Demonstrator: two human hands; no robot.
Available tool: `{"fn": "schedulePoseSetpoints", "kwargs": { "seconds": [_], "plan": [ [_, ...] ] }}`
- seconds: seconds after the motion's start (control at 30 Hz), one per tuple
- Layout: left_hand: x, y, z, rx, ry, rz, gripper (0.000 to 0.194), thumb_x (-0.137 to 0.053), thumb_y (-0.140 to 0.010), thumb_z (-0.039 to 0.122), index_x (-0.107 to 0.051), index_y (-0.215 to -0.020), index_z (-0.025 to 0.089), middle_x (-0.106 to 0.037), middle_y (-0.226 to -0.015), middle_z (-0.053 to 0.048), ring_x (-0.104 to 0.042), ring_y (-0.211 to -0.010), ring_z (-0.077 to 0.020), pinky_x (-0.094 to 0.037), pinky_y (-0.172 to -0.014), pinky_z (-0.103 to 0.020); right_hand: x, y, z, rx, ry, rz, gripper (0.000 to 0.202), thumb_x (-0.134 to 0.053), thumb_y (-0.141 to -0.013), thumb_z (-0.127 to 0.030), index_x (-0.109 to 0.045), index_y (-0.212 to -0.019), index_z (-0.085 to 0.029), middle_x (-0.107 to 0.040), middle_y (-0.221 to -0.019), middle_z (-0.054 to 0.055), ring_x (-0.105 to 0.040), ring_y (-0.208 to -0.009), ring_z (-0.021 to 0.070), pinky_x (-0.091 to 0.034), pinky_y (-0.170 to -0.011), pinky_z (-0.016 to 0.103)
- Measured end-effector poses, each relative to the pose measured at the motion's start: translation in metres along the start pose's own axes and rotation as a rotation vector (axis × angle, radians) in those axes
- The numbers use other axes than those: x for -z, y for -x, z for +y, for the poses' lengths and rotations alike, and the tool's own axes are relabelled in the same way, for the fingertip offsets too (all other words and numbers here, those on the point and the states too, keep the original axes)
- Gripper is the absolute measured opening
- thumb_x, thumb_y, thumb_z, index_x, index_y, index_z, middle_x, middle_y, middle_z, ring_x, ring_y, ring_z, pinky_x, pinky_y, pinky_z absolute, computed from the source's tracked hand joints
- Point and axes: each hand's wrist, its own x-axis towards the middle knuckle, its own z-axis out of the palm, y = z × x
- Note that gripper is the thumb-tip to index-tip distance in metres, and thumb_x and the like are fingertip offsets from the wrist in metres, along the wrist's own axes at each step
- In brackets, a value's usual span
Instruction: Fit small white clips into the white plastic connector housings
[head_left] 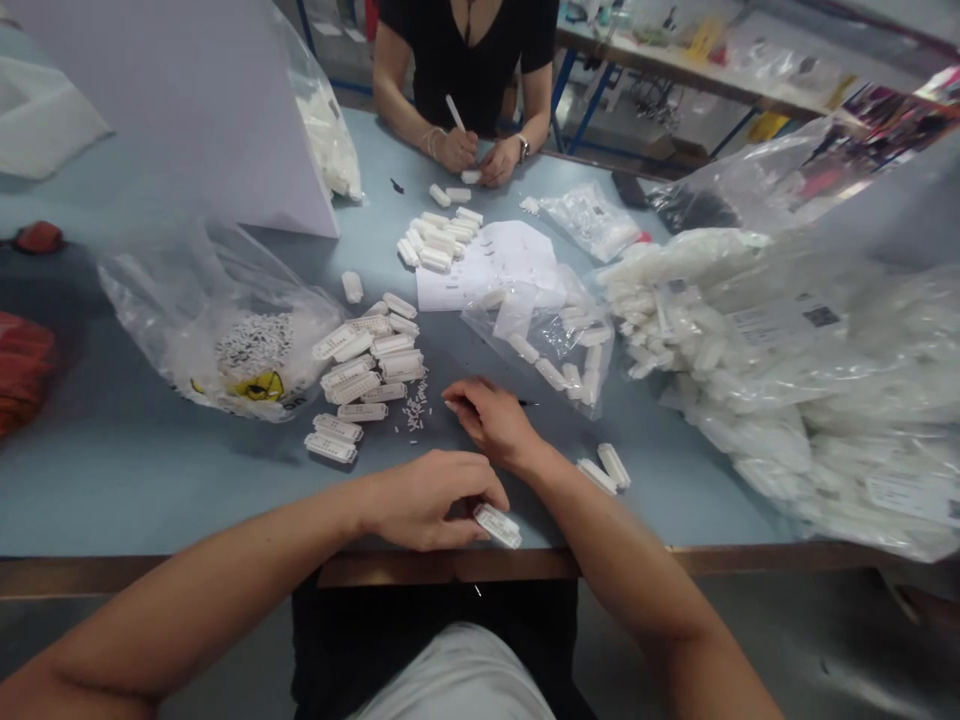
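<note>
My left hand (435, 498) is closed on one end of a white plastic piece (498, 526) at the table's front edge. Beyond it, my right hand (491, 415) hovers over or rests on the table with its fingers bent together; whether a small part is between the fingertips cannot be made out. Tiny white bits (415, 408) lie scattered just left of my right hand. A heap of white plastic pieces (367, 365) sits farther left. Two more white pieces (613, 466) lie to the right of my right forearm.
A clear bag of tiny parts (255, 345) stands at left, and large filled bags (787, 370) crowd the right. A smaller bag (547, 350) and paper sheets (450, 285) lie mid-table. Across the table (247, 510), a person's hands (480, 158) hold a pen and a white piece.
</note>
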Motion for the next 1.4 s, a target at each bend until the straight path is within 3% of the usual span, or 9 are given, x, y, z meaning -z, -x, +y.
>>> {"fn": "schedulePoseSetpoints", "kwargs": {
  "seconds": [0.17,0.27,0.37,0.53,0.67,1.03,1.23,1.4],
  "plan": [
    [0.008,0.0,0.002,0.115,0.048,0.131,0.019,-0.069,-0.084,0.027,-0.067,-0.101,0.019,-0.069,-0.09,-0.002,-0.063,-0.078,-0.0136,-0.052,-0.074,-0.024,0.019,0.005,0.001,-0.056,-0.059,0.088,0.013,-0.057,-0.093,-0.02,-0.067,-0.101,-0.023,-0.073,-0.1,0.005,-0.066,-0.092,0.0184,-0.05,-0.083,0.03],
    [0.01,0.001,0.0,0.275,0.132,0.34,0.022,-0.071,-0.082,0.029,-0.067,-0.102,0.02,-0.069,-0.092,-0.002,-0.065,-0.077,-0.0135,-0.055,-0.071,-0.024,0.033,0.011,0.002,-0.098,-0.174,0.21,0.009,-0.061,-0.09,-0.023,-0.068,-0.095,-0.022,-0.073,-0.093,0.003,-0.067,-0.085,0.0175,-0.052,-0.078,0.03],
    [0.008,0.001,-0.005,0.388,0.205,0.562,0.027,-0.074,-0.081,0.033,-0.066,-0.103,0.019,-0.069,-0.096,-0.004,-0.068,-0.084,-0.0161,-0.058,-0.078,-0.028,0.046,0.018,-0.002,-0.121,-0.307,0.315,0.008,-0.067,-0.086,-0.022,-0.069,-0.093,-0.022,-0.073,-0.089,0.001,-0.067,-0.08,0.0156,-0.054,-0.073,0.028],
    [0.004,-0.001,-0.016,0.46,0.184,0.744,0.033,-0.078,-0.078,0.038,-0.067,-0.102,0.019,-0.069,-0.094,-0.004,-0.069,-0.083,-0.0178,-0.059,-0.079,-0.031,0.059,0.026,-0.011,0.035,-0.195,0.301,0.012,-0.063,-0.09,-0.016,-0.071,-0.094,-0.025,-0.074,-0.087,-0.001,-0.067,-0.078,0.0135,-0.053,-0.07,0.026],
    [0.003,0.0,-0.021,0.459,0.139,0.801,0.033,-0.076,-0.078,0.038,-0.067,-0.104,0.02,-0.07,-0.095,-0.005,-0.069,-0.084,-0.0189,-0.059,-0.078,-0.032,0.062,0.028,-0.014,0.193,-0.036,0.243,0.014,-0.06,-0.093,-0.014,-0.069,-0.096,-0.025,-0.075,-0.089,-0.001,-0.068,-0.081,0.0135,-0.053,-0.074,0.026],
    [0.003,0.004,-0.021,0.441,-0.056,0.765,0.027,-0.071,-0.082,0.036,-0.068,-0.105,0.021,-0.071,-0.095,-0.004,-0.071,-0.083,-0.0194,-0.059,-0.076,-0.033,0.054,0.033,-0.017,0.312,0.276,0.206,0.018,-0.054,-0.098,-0.013,-0.065,-0.109,-0.022,-0.074,-0.09,0.003,-0.065,-0.089,0.0172,-0.055,-0.077,0.029],
    [0.006,0.002,-0.016,0.456,-0.18,0.711,0.022,-0.067,-0.085,0.034,-0.068,-0.103,0.022,-0.071,-0.092,-0.002,-0.068,-0.08,-0.0182,-0.056,-0.075,-0.03,0.054,0.037,-0.015,0.355,0.274,0.149,0.029,-0.049,-0.097,-0.009,-0.064,-0.116,-0.026,-0.074,-0.094,0.003,-0.063,-0.095,0.0205,-0.056,-0.085,0.035],
    [0.008,0.001,-0.011,0.42,-0.228,0.689,0.017,-0.064,-0.087,0.031,-0.068,-0.101,0.023,-0.07,-0.09,-0.001,-0.065,-0.079,-0.0168,-0.053,-0.075,-0.029,0.055,0.036,-0.017,0.258,0.187,0.106,0.025,-0.049,-0.098,-0.013,-0.068,-0.108,-0.027,-0.073,-0.091,0.004,-0.062,-0.093,0.0206,-0.054,-0.083,0.035]
  ]
}}
